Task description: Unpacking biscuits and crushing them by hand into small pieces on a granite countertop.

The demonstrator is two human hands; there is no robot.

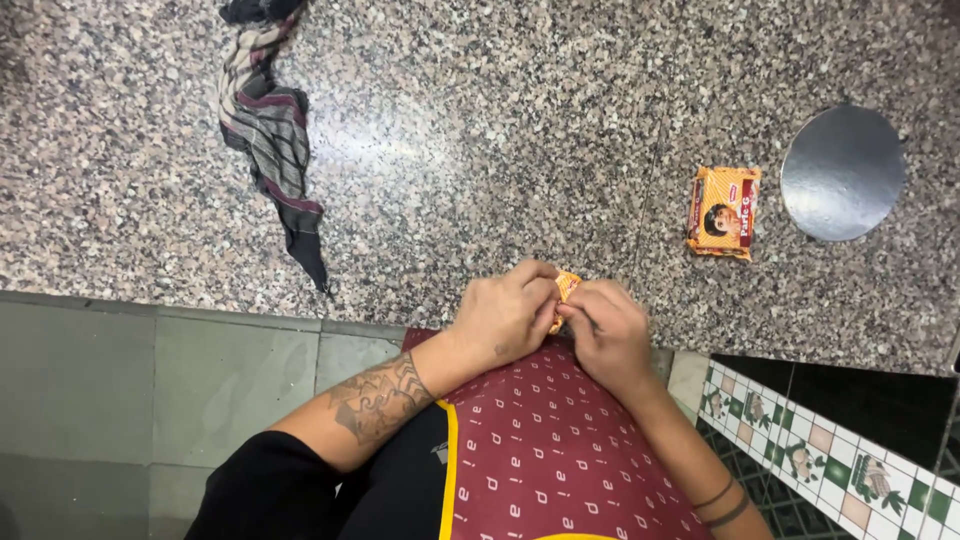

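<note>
Even, fairly bright overhead light, soft glare patch on the speckled counter (400,150), dull sheen on the round metal lid (843,172), faint shadows, sharp focus, mild wide-angle edge stretch.

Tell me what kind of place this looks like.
Probably a home kitchen: a speckled granite counter bears a striped cloth, a yellow biscuit packet and a round metal lid. The left hand and right hand pinch a small orange packet.

A small orange packet (566,288), mostly hidden, sits pinched between both hands' fingers (545,290) above the counter edge.
</note>
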